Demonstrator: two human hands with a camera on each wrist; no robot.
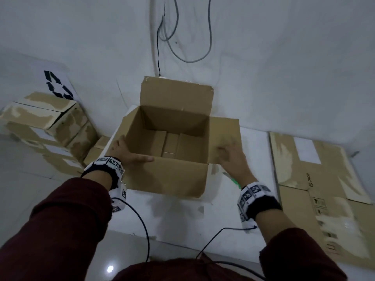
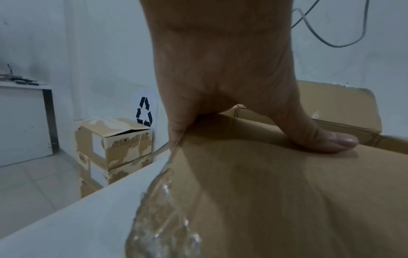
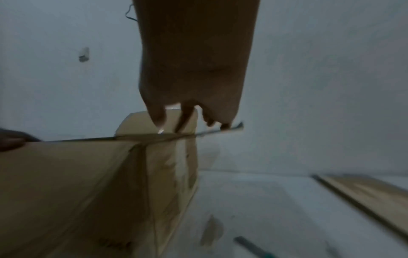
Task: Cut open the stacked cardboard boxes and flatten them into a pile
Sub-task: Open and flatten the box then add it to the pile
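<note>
An open cardboard box (image 1: pixel 168 175) stands on a white table (image 1: pixel 182 216), its flaps folded outward and its far flap upright. My left hand (image 1: pixel 129 153) holds the box's near left corner, with its thumb (image 2: pixel 326 139) lying flat on the near flap and its fingers down the left side. My right hand (image 1: pixel 231 155), blurred, hovers with spread fingers over the right flap (image 1: pixel 225 128). In the right wrist view its fingertips (image 3: pixel 159 120) reach that flap's edge. Loose clear tape (image 2: pixel 161 227) hangs at the box's near left edge.
A green-handled cutter (image 1: pixel 233 180) lies on the table beneath my right wrist. Stacked taped boxes (image 1: pixel 46 126) stand on the floor at left by a recycling sign (image 1: pixel 57 84). Flattened cardboard (image 1: pixel 316 175) lies at right. Cables (image 1: pixel 182 37) hang on the wall behind.
</note>
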